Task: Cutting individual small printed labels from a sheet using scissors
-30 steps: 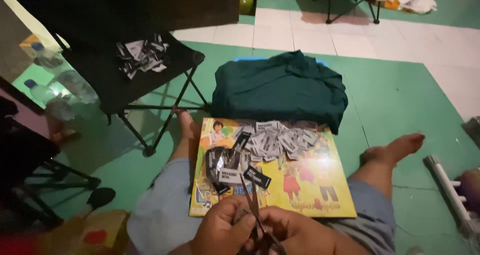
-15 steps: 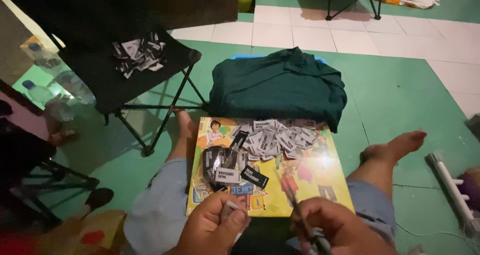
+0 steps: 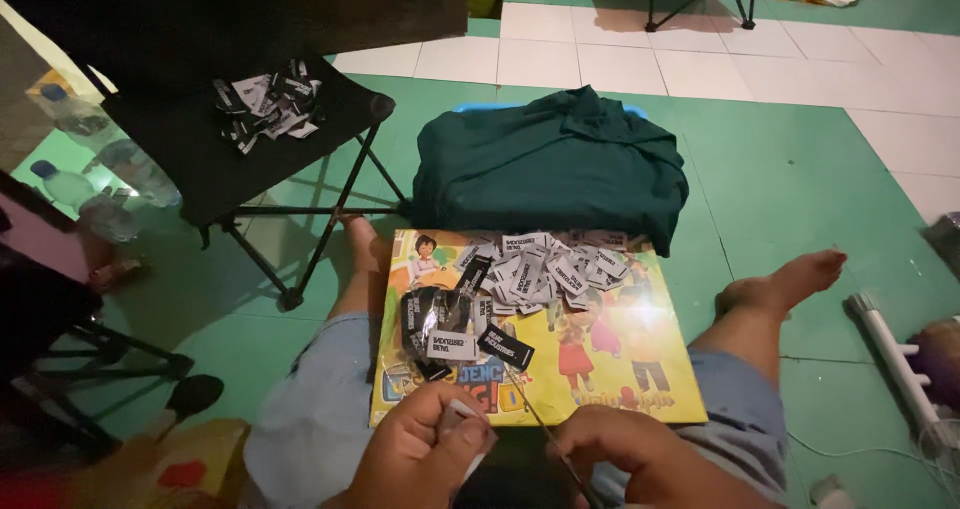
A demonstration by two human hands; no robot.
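both hands low & close, left hand [image 3: 425, 454] curled, right hand [image 3: 640, 459] fisted.

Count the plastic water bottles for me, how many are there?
3 clear plastic water bottles, all at the left edge by the black folding stool: one at top, one beneath it, one lowest with a blue cap. More may hide in the dark.

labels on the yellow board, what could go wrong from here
The yellow board rests across the person's legs, so a leg shift could tip the loose pile of labels onto the green floor. The right hand holds a thin blade-like tool close to the left hand, which pinches a small white label; a slip might nick a finger. The light is dim, making fine work harder.
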